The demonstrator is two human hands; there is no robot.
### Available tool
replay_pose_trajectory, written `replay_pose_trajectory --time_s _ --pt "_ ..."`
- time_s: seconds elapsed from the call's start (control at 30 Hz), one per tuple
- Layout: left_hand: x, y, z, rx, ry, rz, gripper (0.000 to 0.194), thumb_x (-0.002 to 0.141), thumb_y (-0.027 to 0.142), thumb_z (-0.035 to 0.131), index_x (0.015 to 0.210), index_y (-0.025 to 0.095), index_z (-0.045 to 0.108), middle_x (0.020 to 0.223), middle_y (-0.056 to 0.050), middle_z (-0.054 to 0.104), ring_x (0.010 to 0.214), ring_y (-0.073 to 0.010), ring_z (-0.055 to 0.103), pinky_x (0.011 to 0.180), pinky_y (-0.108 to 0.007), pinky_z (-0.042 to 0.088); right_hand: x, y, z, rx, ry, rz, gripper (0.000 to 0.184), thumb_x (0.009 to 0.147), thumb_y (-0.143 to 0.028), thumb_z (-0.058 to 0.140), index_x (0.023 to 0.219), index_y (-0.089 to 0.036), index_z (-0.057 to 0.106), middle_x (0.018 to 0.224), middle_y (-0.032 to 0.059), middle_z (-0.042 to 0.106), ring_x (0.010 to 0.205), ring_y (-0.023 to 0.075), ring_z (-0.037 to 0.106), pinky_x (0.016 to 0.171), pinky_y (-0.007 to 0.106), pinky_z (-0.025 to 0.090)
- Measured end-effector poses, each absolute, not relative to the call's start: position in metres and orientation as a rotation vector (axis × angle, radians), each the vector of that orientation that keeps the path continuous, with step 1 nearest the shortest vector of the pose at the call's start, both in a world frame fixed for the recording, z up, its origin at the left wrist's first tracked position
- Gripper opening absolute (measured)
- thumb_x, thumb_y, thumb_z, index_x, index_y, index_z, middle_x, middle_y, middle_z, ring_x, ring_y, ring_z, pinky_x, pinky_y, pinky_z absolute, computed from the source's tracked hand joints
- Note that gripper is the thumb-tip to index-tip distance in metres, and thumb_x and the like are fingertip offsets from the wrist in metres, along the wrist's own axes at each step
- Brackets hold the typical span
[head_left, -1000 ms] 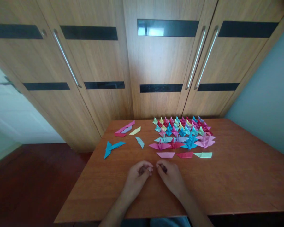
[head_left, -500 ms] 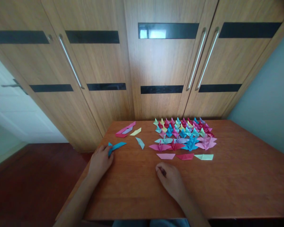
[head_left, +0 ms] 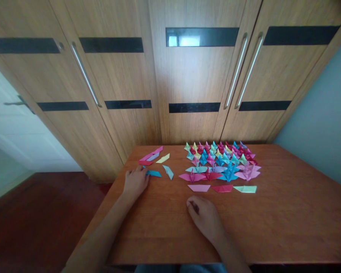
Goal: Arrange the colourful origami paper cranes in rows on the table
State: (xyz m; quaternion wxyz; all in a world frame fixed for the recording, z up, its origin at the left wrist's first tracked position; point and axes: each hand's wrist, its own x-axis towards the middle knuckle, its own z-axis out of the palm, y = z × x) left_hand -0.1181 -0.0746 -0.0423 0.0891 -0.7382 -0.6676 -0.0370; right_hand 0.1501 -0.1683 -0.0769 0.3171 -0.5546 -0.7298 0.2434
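Note:
At the left part of the wooden table, my left hand (head_left: pixel 136 181) is over blue folded paper pieces (head_left: pixel 154 173), fingers closed down on them. One blue piece sticks out to the right of the fingertips; the other is mostly covered by the hand. My right hand (head_left: pixel 204 213) rests on the table near the middle, fingers curled in, with nothing visible in it. Just beyond it lies a row of flat folded papers: a pink one (head_left: pixel 199 188), a red one (head_left: pixel 222 188) and a pale green one (head_left: pixel 246 189).
Behind that row stand many colourful origami cranes (head_left: pixel 229 172) in rows. Near my left hand lie a light blue folded paper (head_left: pixel 168 172), a yellow one (head_left: pixel 163 158) and a magenta one (head_left: pixel 155 152). Wooden wardrobe doors (head_left: pixel 191 76) rise behind the table (head_left: pixel 287 212).
My left hand left its place beside my right hand, reached the blue folded papers and shifted them right and slightly away from me. My right hand stayed almost still.

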Motion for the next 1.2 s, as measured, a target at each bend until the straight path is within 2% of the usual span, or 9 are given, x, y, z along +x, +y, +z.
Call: replay_pose_trajectory --time_s 0.17,0.47,0.57,0.7,0.83,1.03,1.2 --pt "-0.117 -0.068 -0.042 -2.192 -2.0 -0.104 0.028 0.089 0.032 0.041 0.104 0.021 0.062 0.11 -0.011 0.058 0.093 -0.0268 0.058 0.081 -0.041 0.038 0.15 -0.168 -0.076 -1.451 -1.921 0.632 0.018 0.083 -0.02 0.043 0.076 -0.022 0.06 0.073 0.0002 0.063 0.069 0.0148 0.056 0.065 0.023 0.037" --pt "-0.118 -0.064 -0.033 -2.244 -1.975 -0.206 0.027 0.089 0.028 0.04 0.1 0.021 0.064 0.107 -0.01 0.061 0.098 -0.0255 0.057 0.083 -0.037 0.04 0.15 -0.167 -0.074 -1.445 -1.906 0.634 0.018 0.081 -0.019 0.044 0.076 -0.021 0.061 0.074 0.0002 0.064 0.07 0.0144 0.057 0.065 0.023 0.038" --pt "-0.111 -0.071 -0.029 -2.331 -1.974 -0.495 0.025 0.088 0.028 0.042 0.097 0.02 0.064 0.102 -0.008 0.064 0.094 -0.0226 0.057 0.083 -0.033 0.041 0.15 -0.167 -0.075 -1.438 -1.899 0.655 0.018 0.083 -0.02 0.045 0.077 -0.021 0.061 0.073 0.0 0.064 0.069 0.0145 0.057 0.064 0.023 0.038" --pt "-0.088 -0.093 -0.025 -2.614 -2.032 -1.169 0.027 0.089 0.035 0.04 0.086 0.018 0.062 0.081 -0.003 0.065 0.075 -0.0172 0.058 0.071 -0.027 0.044 0.151 -0.166 -0.073 -1.427 -1.864 0.697 0.023 0.087 -0.03 0.042 0.076 -0.02 0.061 0.072 0.0015 0.063 0.066 0.0154 0.056 0.063 0.025 0.039" --pt "-0.051 -0.124 -0.024 -2.903 -2.139 -1.738 0.029 0.086 0.04 0.047 0.08 0.016 0.061 0.072 -0.002 0.064 0.064 -0.0136 0.055 0.061 -0.023 0.043 0.152 -0.168 -0.07 -1.368 -1.8 0.761 0.036 0.091 -0.041 0.038 0.073 -0.019 0.06 0.067 0.0017 0.061 0.063 0.0145 0.055 0.061 0.025 0.038" --pt "-0.002 -0.157 -0.042 -3.079 -2.2 -1.882 0.024 0.082 0.036 0.053 0.078 0.016 0.064 0.063 0.0 0.06 0.059 -0.0125 0.052 0.058 -0.021 0.04 0.159 -0.172 -0.078 -1.283 -1.54 0.782 0.054 0.093 -0.049 0.026 0.061 -0.018 0.055 0.059 0.0012 0.055 0.058 0.0134 0.051 0.057 0.024 0.036" --pt "0.007 -0.163 -0.059 -2.937 -2.328 -1.909 0.021 0.077 0.035 0.058 0.07 0.016 0.064 0.058 0.002 0.057 0.054 -0.0117 0.049 0.054 -0.021 0.037 0.162 -0.169 -0.078 -1.308 -1.428 0.917 0.043 0.085 -0.053 0.046 0.065 -0.017 0.059 0.063 0.0014 0.059 0.06 0.0143 0.053 0.058 0.024 0.04"
